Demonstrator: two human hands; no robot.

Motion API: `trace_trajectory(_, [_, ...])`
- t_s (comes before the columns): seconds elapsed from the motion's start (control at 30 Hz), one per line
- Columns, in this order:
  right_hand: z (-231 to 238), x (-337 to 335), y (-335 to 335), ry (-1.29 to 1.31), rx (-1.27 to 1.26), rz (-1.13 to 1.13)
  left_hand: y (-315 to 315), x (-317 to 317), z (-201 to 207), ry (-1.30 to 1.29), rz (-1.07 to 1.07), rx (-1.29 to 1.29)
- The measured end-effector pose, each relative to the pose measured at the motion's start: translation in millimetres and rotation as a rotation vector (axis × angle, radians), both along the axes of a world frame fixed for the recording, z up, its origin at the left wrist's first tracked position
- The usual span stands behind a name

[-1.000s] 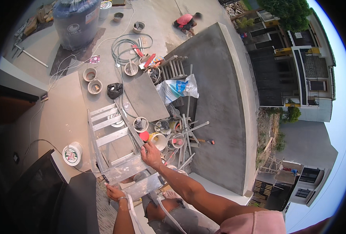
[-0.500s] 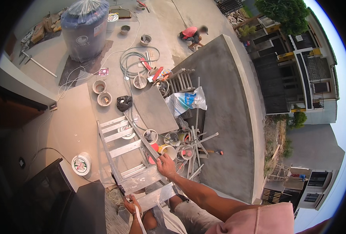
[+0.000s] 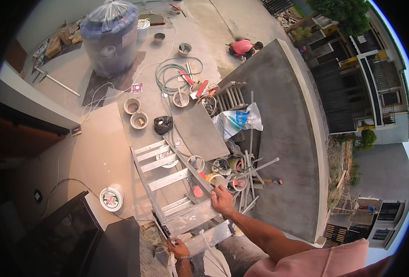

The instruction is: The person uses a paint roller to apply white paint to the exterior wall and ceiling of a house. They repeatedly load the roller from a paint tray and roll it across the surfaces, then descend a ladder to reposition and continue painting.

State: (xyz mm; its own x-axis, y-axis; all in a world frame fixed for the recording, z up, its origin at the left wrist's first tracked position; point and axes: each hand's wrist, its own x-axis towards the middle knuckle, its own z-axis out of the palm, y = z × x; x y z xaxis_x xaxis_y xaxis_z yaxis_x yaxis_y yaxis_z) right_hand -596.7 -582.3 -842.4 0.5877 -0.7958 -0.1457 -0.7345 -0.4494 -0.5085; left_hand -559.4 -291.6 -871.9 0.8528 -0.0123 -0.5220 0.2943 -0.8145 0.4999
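Below me stands an aluminium folding ladder, its rungs running away from me and its top nearest to me. Fingers of my right hand are wrapped over the right rail near the top step. On the other side, my left hand is closed around the left edge by a dark hinge, a white strap hanging beside it. My legs show partly behind the nearest step. Just right of the ladder, several buckets cluster, among them a cream one, along with grey pipes.
A big plastic-wrapped tank stands far left. A coiled hose, mortar buckets, a black bag and a white sack lie about. A grey wall runs along the right. Another person crouches beyond. A lidded white bucket is left.
My view has shifted, so the whole scene sits further right in the picture. Both hands keep their places on the ladder. The crouching person has bent further over.
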Motion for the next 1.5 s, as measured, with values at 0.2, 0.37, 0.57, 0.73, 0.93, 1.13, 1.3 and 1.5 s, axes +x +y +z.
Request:
trace_trajectory(0.2, [-7.3,-4.7,-0.9,-0.045,-0.004,0.04,3.0,-0.7,-5.3,-0.079,-0.03,0.099])
trace_trajectory(0.37, [-2.5,-0.5,-4.2,-0.034,-0.009,0.096,-7.1,9.5,12.6,-0.01,-0.01,0.189])
trace_trajectory(0.57, [-6.2,-4.9,-4.4,-0.017,-0.047,0.12,-11.0,9.8,15.4,0.032,0.05,0.145])
trace_trajectory(0.73, [-4.9,-3.2,-3.8,-0.008,-0.017,0.067,-6.3,12.1,13.2,0.023,0.027,0.134])
trace_trajectory(0.93, [-1.7,0.3,-3.0,0.01,0.013,0.042,-10.2,13.3,16.7,0.028,0.085,0.099])
trace_trajectory(1.13, [1.2,6.9,-6.4,-0.016,-0.202,0.293,-10.9,16.5,16.2,0.091,0.063,0.184])
trace_trajectory(1.3, [6.7,20.4,-0.6,-0.041,-0.237,0.351,-11.8,15.3,17.6,0.071,0.038,0.198])
trace_trajectory(1.5, [9.9,25.9,2.6,-0.002,-0.191,0.24,-9.9,11.1,11.6,0.022,0.119,0.003])
